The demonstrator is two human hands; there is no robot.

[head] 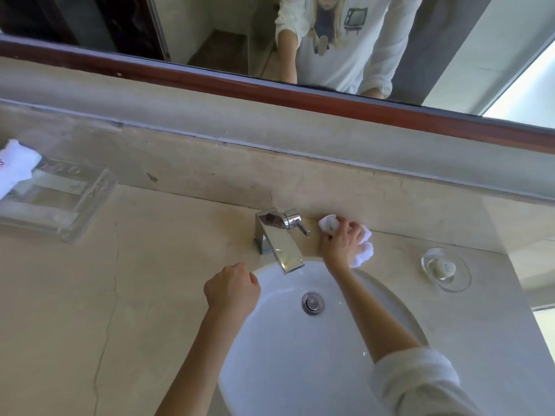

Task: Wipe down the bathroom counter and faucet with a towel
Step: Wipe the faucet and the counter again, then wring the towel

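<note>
Nearest me, at the lower centre of the frame, I see the white round sink (270, 340) with its chrome drain (312, 303); both of my forearms reach over it. My left hand (232, 288) sits at the sink's left rim with its fingers curled into a loose fist and nothing in it. Further out, right of centre, my right hand (342, 243) presses down on a bunched white towel (362, 249), fingers bent over the cloth and gripping it against the beige stone counter (120, 280). The towel lies just beside the chrome faucet (277, 238), on the side of its lever, close to the backsplash; I cannot tell whether cloth and faucet touch. To the right of the frame, a clear glass soap dish (459, 283) holds a pale bar of soap (443, 268). At the left edge a clear acrylic tray (75, 223) stands on the counter with a white packet (16, 166) at its far corner. Along the top runs a wood-framed mirror (210, 25), showing a person in a white printed shirt.
</note>
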